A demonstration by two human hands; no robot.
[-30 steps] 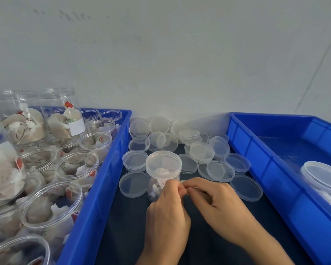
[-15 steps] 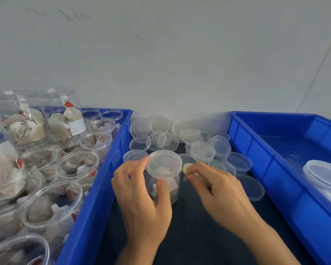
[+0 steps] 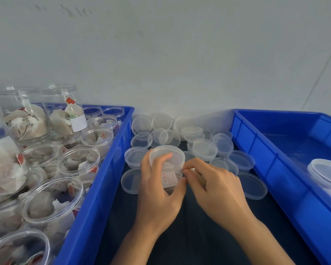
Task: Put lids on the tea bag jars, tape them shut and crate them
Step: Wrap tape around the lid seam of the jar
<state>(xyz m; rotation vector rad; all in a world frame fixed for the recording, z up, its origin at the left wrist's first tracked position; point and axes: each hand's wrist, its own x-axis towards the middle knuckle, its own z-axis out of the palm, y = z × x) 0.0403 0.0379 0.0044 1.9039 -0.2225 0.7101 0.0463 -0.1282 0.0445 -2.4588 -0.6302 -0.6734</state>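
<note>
Head view. Lidded jar at centre frame, standing on the dark mat between two blue crates. Left hand wraps the jar's side, thumb on the near wall and fingers curled up to the lid rim. Right hand pinches something small and pale against the jar's right side just under the lid (tape, probably; too small to tell).

Spare lids lie scattered behind, upper centre. Left crate holds open jars of tea bags; right crate holds one lidded jar at the right edge.

Handling, judged: thin clear plastic, light, smooth-walled, likely slippery and a bit flexible if squeezed. Best held round the body below the lid, leaving the lid seam free for taping; firm grip, no crushing.
</note>
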